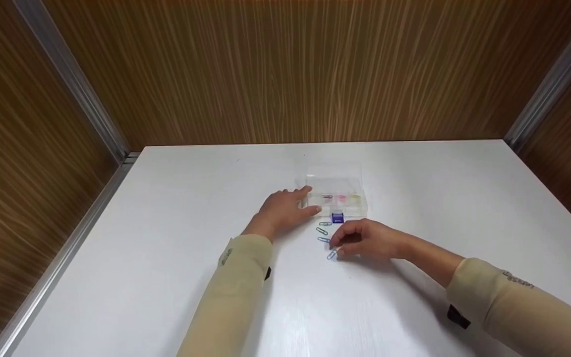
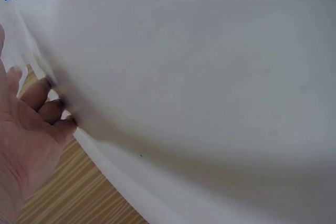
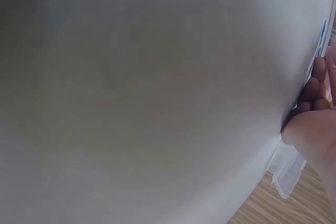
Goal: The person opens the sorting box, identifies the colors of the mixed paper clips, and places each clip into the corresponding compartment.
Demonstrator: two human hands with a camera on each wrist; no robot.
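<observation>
On the white bench (image 1: 166,277) a clear box (image 1: 336,194) lies open, its lid tipped back toward the wooden wall (image 1: 285,74). Small pink and yellow items show inside it, too small to name. The left hand (image 1: 285,210) rests flat on the bench against the box's left end, fingers fairly straight and holding nothing, forefinger and thumb touching its near left corner. A small blue block (image 1: 337,217) sits just in front of the box.

A short row of clips lies between the hands: a green clip (image 1: 322,230), a blue clip (image 1: 323,240) below it, and a pale clip (image 1: 332,255) nearest the person. The right hand (image 1: 367,240) hovers low over the row, fingers curled, its fingertips (image 1: 335,243) at the blue clip; whether they actually pinch it I cannot tell.

Both wrist views show mostly blurred bench.
</observation>
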